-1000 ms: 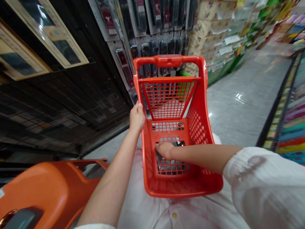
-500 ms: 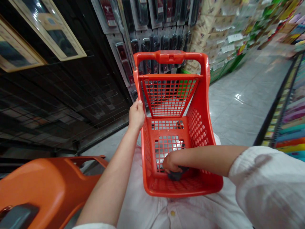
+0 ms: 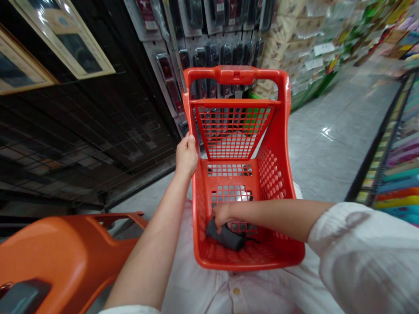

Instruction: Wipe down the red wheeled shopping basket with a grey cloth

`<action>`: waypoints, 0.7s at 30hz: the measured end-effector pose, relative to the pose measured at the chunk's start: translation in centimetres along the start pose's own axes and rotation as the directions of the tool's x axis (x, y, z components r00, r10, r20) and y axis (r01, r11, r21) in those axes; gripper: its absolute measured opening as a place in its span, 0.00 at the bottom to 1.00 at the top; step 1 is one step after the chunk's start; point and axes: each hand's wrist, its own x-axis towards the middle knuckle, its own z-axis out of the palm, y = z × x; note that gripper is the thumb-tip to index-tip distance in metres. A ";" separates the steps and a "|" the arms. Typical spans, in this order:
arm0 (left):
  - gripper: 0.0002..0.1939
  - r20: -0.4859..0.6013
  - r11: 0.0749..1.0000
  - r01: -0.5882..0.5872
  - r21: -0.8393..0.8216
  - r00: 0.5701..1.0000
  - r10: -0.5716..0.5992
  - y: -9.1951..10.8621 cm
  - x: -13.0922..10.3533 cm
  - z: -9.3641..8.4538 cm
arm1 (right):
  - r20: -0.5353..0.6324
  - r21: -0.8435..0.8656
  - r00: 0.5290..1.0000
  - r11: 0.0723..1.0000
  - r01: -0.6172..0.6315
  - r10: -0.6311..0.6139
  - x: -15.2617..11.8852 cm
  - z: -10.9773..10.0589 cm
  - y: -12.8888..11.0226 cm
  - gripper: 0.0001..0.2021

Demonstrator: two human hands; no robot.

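Observation:
A red plastic shopping cart with grid-patterned sides stands right in front of me. My left hand is closed around its left rim, below the handle. Reaching over the right side into the basket, my right hand grips the left end of a dark grey rolled bundle, which looks like a folded umbrella. The bundle lies slantwise low in the basket at the end near me, and a thin dark cord trails from its right end. My right fingertips are partly hidden.
Packaged goods hang on a rack behind the cart. A dark wire shelf is on the left, above an orange plastic object. Grey tiled floor runs along the right, beside a display of colourful goods.
My right hand has moved slightly left inside the basket with the dark bundle, which now shows more of its length. My left hand keeps its hold on the rim.

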 end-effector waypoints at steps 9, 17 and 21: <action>0.18 -0.009 1.000 -0.002 -0.023 1.000 0.002 -0.2 -0.1 0.1 | 0.262 -0.174 0.960 0.973 0.149 -0.100 -2.5 -0.7 -1.8 0.30; 0.17 -0.009 1.000 0.002 -0.009 1.000 -0.002 -0.2 -0.1 0.0 | 0.141 0.343 0.899 0.872 0.349 -0.415 -6.7 -2.1 -2.4 0.15; 0.17 -0.016 1.000 -0.009 -0.026 1.000 0.008 -0.1 -0.1 0.1 | 0.215 0.384 0.822 0.820 0.425 -0.527 -10.0 -2.6 -1.1 0.16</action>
